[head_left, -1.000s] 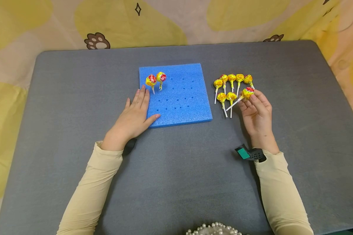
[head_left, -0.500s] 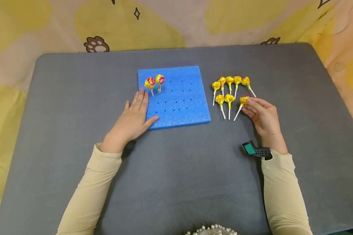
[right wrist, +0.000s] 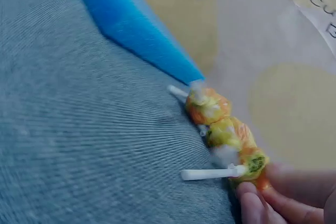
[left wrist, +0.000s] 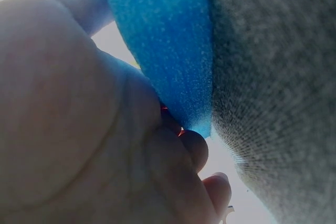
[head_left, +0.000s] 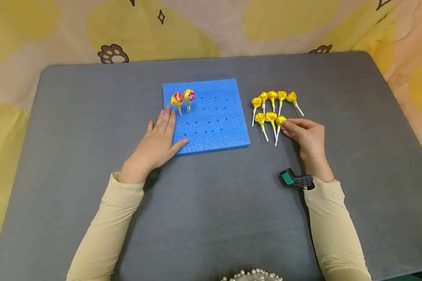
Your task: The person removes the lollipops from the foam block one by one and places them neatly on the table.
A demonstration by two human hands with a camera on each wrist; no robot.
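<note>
My left hand [head_left: 154,144] lies with straight fingers along the left edge of a blue foam board [head_left: 228,136] dotted with small holes, its thumb on the near part. Two yellow-and-red wrapped lollipops, one on the left [head_left: 177,99] and one just right of it [head_left: 189,95], stand upright in the board. To the right of the board, my right hand [head_left: 307,142] pinches the candy end of another lollipop [head_left: 280,121] between thumb and fingers. Its white stick [right wrist: 212,173] points toward me, low at the table. The left wrist view shows the board's side [left wrist: 173,51] against the fingers.
Several lollipops lie on the grey table [head_left: 211,203] right of the board: a back row [head_left: 282,96] and two in front [head_left: 260,119], close beside the pinched one. A patterned yellow cloth [head_left: 183,31] hangs behind the table's far edge.
My right hand has lowered the lollipop and moved it left, beside the front two, and its stick has swung to point more toward me. The left hand stays on the board.
</note>
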